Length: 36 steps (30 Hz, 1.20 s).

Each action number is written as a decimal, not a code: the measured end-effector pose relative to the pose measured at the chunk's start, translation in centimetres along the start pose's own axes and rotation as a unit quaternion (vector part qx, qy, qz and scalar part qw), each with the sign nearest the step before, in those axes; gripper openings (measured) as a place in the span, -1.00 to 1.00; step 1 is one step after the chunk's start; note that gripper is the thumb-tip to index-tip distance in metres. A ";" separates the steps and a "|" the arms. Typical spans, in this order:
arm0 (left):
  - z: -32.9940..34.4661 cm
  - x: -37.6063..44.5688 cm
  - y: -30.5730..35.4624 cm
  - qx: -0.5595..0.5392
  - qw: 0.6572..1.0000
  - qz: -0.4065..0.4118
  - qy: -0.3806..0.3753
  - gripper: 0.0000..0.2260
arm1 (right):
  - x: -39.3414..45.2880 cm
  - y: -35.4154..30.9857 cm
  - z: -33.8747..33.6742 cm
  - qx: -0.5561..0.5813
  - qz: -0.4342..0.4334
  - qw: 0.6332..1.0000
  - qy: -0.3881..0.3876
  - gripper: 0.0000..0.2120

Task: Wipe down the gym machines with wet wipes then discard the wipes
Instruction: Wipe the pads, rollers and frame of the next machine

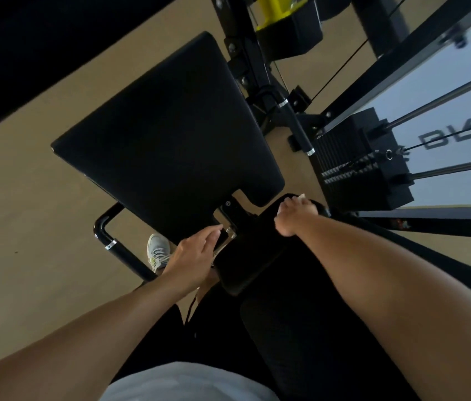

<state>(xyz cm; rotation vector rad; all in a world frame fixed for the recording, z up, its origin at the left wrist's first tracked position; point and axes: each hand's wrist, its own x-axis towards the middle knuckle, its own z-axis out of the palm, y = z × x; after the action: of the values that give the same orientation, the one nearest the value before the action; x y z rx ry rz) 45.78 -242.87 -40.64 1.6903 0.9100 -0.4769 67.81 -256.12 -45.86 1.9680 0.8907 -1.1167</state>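
Note:
I look down on a black gym machine with a large padded seat [167, 134] and a smaller black pad [257, 256] in front of it. My right hand [295, 215] is closed on a white wet wipe [300, 197], pressed on the far upper edge of the smaller pad; only a corner of the wipe shows past my fingers. My left hand [193, 256] rests with fingers stretched out on the near edge of the seat, by the metal bracket [228, 215] between the two pads, and holds nothing.
A black weight stack [358, 166] with guide rods and cables stands at the right. A black handle bar [118, 244] juts out at the lower left. A yellow part [274, 10] sits at the top. My shoe [157, 253] stands on the tan floor [26, 227].

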 end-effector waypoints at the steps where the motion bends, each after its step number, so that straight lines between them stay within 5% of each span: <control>1: 0.1 0.1 -0.1 0.000 1.000 0.001 0.000 -0.63 | 0.3 1.3 -0.5 0.010 0.027 1.000 0.000 -0.45; 10: 1.0 0.5 -2.8 0.027 1.000 0.003 -0.011 -0.63 | 4.9 2.0 -0.2 0.118 0.074 0.990 -0.009 -0.36; 15: 0.9 1.5 -4.3 0.019 1.000 -0.018 0.013 -0.64 | 7.3 1.5 -0.2 0.107 0.038 0.993 -0.017 -0.47; 25: -0.5 -1.6 -1.1 0.009 1.000 -0.006 0.022 -0.62 | 1.4 3.7 -0.5 0.103 0.082 0.989 -0.062 -0.40; 30: -2.2 -2.7 -0.7 -0.012 0.999 0.007 0.049 -0.63 | -1.8 0.7 1.5 0.034 0.095 0.994 0.049 -0.36; 36: -5.8 -3.1 -4.5 -0.005 0.997 0.005 0.078 -0.64 | -2.2 -7.8 2.4 0.077 -0.004 0.997 0.013 -0.37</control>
<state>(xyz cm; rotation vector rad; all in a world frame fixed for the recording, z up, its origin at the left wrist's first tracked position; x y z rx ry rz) 39.61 -238.01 -39.45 1.7395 1.0145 -0.3356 59.56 -254.49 -46.58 2.1097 0.8482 -1.1988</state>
